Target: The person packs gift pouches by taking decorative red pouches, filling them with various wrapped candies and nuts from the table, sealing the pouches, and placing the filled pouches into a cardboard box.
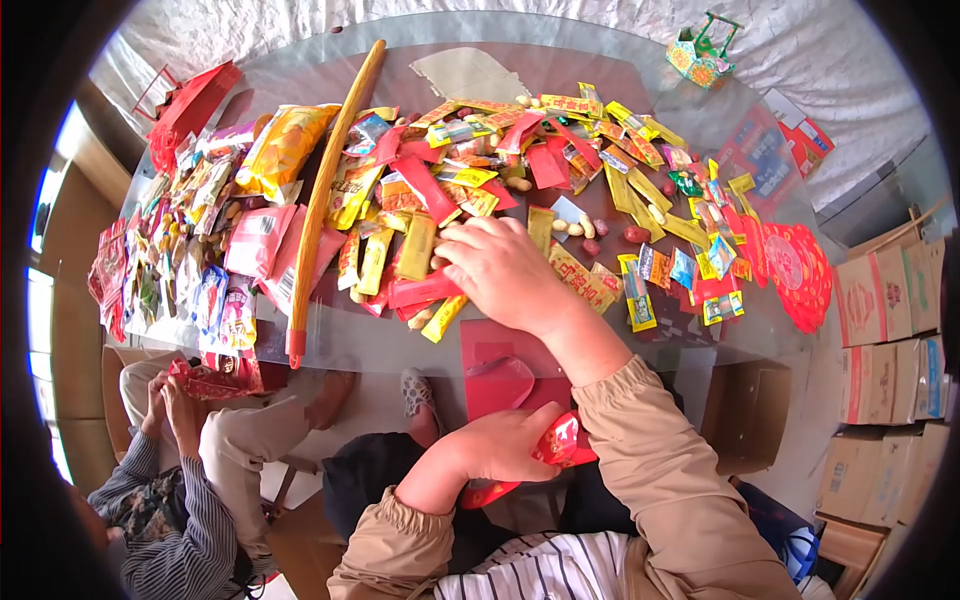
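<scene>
Close to my lap, my left hand (508,446) is wrapped round a red paper bag (560,440) with a shiny printed front. My right hand (495,268) reaches over the glass table into a loose pile of wrapped snacks, its fingers curled down. What lies under those fingertips is hidden. Around them are a yellow-wrapped bar (416,246), a red packet (424,289) and a few unshelled peanuts (518,184). More yellow snack bars (585,280) lie right of my hand, with red-brown round pieces (636,234) among them.
A long yellow stick (335,200) divides the pile from other snacks and an orange bag (284,150) on the left. Red folded bags (795,272) lie at the right edge. At lower left, a seated person's hands (172,408) hold a red bag. Cardboard boxes (885,385) are stacked right.
</scene>
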### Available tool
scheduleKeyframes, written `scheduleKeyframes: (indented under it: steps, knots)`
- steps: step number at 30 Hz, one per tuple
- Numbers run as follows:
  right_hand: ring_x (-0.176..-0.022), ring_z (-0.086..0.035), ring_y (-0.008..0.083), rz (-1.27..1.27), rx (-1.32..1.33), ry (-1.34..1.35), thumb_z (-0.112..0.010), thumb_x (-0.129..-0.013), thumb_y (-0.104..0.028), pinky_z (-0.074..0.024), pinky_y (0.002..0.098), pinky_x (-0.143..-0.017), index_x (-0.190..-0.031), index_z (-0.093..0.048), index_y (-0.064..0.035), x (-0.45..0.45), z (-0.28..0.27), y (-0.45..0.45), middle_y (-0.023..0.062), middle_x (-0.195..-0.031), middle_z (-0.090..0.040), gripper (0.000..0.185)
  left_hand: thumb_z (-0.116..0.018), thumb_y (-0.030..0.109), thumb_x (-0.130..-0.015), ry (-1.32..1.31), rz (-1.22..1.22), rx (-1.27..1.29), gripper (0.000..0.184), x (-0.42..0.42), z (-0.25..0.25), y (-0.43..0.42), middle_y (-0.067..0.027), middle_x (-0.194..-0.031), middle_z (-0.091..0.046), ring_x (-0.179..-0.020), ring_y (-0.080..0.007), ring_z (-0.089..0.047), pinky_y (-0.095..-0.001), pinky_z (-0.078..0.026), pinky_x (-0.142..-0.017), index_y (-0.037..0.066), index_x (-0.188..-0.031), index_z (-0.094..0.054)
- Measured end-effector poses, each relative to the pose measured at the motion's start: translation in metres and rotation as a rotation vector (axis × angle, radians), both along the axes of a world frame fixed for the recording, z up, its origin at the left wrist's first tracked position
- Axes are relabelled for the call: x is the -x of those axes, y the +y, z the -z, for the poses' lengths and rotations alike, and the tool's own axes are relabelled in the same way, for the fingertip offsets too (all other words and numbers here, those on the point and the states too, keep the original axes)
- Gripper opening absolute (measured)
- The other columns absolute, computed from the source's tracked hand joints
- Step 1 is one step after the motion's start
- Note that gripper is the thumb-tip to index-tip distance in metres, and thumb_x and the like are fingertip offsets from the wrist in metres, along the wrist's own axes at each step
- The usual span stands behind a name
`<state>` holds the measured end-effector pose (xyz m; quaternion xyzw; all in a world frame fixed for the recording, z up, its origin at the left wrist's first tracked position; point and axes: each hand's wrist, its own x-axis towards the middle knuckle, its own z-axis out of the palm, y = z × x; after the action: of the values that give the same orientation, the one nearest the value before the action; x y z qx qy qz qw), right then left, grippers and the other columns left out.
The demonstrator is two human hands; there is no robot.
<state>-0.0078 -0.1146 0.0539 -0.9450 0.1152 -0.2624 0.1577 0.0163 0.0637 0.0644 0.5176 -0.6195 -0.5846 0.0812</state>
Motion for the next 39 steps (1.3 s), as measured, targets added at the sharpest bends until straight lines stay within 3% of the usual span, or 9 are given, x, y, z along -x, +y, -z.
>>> scheduleKeyframes:
  steps: [4, 8, 17, 21, 22, 28, 35, 38, 39]
  knots:
    - [-0.101, -0.062, 0.0277, -0.054, 0.010, -0.055, -0.061, -0.088, -0.012, -0.0514, 0.0401, -0.089, -0.108, -0.071, -0.0047, 0.013, 0.010, -0.017, 0.0081, -0.103, -0.069, 0.024, -0.073, 0.040, -0.080, -0.006, -0.020, 0.024, 0.074, -0.001, -0.003, 0.004, -0.0269, -0.109, -0.065, -0.107, -0.0447, -0.062, -0.0480, -0.049, -0.090, 0.005, -0.138, -0.042]
    - [-0.101, -0.062, 0.0294, -0.044, -0.026, -0.017, -0.065, -0.085, -0.007, -0.0524, 0.0398, -0.089, -0.110, -0.070, -0.0019, 0.031, 0.003, -0.022, 0.0091, -0.104, -0.068, 0.025, -0.073, 0.040, -0.080, -0.007, -0.023, 0.038, 0.076, 0.001, -0.005, 0.005, -0.0268, -0.111, -0.065, -0.108, -0.0447, -0.062, -0.0476, -0.049, -0.091, 0.005, -0.139, -0.041]
    - [-0.110, -0.060, 0.0283, 0.003, -0.016, -0.025, -0.074, -0.079, -0.007, -0.0507, 0.0399, -0.096, -0.119, -0.067, -0.0040, 0.042, -0.006, -0.009, 0.0096, -0.118, -0.065, 0.041, -0.073, 0.041, -0.080, -0.024, 0.014, 0.011, 0.078, 0.010, -0.004, 0.001, -0.0277, -0.114, -0.064, -0.111, -0.0443, -0.061, -0.0476, -0.048, -0.093, 0.006, -0.142, -0.040]
    - [-0.105, -0.061, 0.0257, 0.006, 0.029, 0.018, -0.070, -0.083, -0.010, -0.0522, 0.0376, -0.093, -0.119, -0.067, -0.0028, 0.038, 0.003, -0.007, 0.0072, -0.115, -0.066, 0.037, -0.073, 0.043, -0.081, -0.058, 0.015, 0.000, 0.079, 0.014, -0.003, -0.003, -0.0279, -0.114, -0.064, -0.111, -0.0448, -0.061, -0.0474, -0.048, -0.094, 0.006, -0.142, -0.039]
    - [-0.101, -0.061, 0.0247, -0.001, 0.046, -0.005, -0.066, -0.086, -0.011, -0.0530, 0.0373, -0.089, -0.117, -0.068, -0.0033, 0.037, 0.005, -0.008, 0.0065, -0.107, -0.066, 0.032, -0.073, 0.043, -0.081, -0.058, 0.013, -0.005, 0.079, 0.014, -0.003, -0.003, -0.0280, -0.114, -0.064, -0.111, -0.0449, -0.060, -0.0474, -0.048, -0.094, 0.006, -0.142, -0.039]
    - [-0.100, -0.061, 0.0267, 0.035, -0.017, 0.071, -0.061, -0.088, -0.012, -0.0547, 0.0402, -0.080, -0.107, -0.069, -0.0100, 0.044, 0.005, -0.007, 0.0080, -0.095, -0.058, 0.021, -0.073, 0.043, -0.081, -0.066, 0.020, 0.018, 0.078, 0.018, 0.003, -0.004, -0.0284, -0.114, -0.063, -0.113, -0.0451, -0.060, -0.0476, -0.048, -0.095, 0.005, -0.140, -0.040]
    - [-0.098, -0.062, 0.0261, 0.038, -0.014, 0.059, -0.063, -0.088, -0.007, -0.0544, 0.0366, -0.079, -0.105, -0.066, -0.0086, 0.050, 0.008, -0.010, 0.0076, -0.099, -0.059, 0.018, -0.073, 0.044, -0.080, -0.071, 0.028, 0.019, 0.081, 0.022, 0.003, -0.003, -0.0286, -0.116, -0.062, -0.114, -0.0449, -0.060, -0.0472, -0.048, -0.096, 0.003, -0.142, -0.040]
    - [-0.097, -0.063, 0.0184, -0.016, -0.503, -0.111, -0.065, -0.091, -0.003, -0.0533, 0.0327, -0.081, -0.110, -0.066, -0.0069, 0.061, -0.005, -0.030, 0.0053, -0.102, -0.061, 0.020, -0.074, 0.044, -0.080, -0.073, 0.022, 0.052, 0.082, 0.024, 0.008, -0.001, -0.0284, -0.117, -0.063, -0.114, -0.0449, -0.060, -0.0471, -0.048, -0.096, 0.004, -0.143, -0.040]
    - [-0.095, -0.064, 0.0167, -0.081, -0.876, -0.285, -0.068, -0.094, -0.008, -0.0531, 0.0290, -0.084, -0.109, -0.064, -0.0066, 0.066, -0.007, -0.036, 0.0051, -0.106, -0.062, 0.016, -0.074, 0.044, -0.080, -0.077, 0.019, 0.044, 0.082, 0.024, 0.007, 0.000, -0.0284, -0.116, -0.063, -0.113, -0.0449, -0.060, -0.0473, -0.048, -0.095, 0.004, -0.143, -0.040]
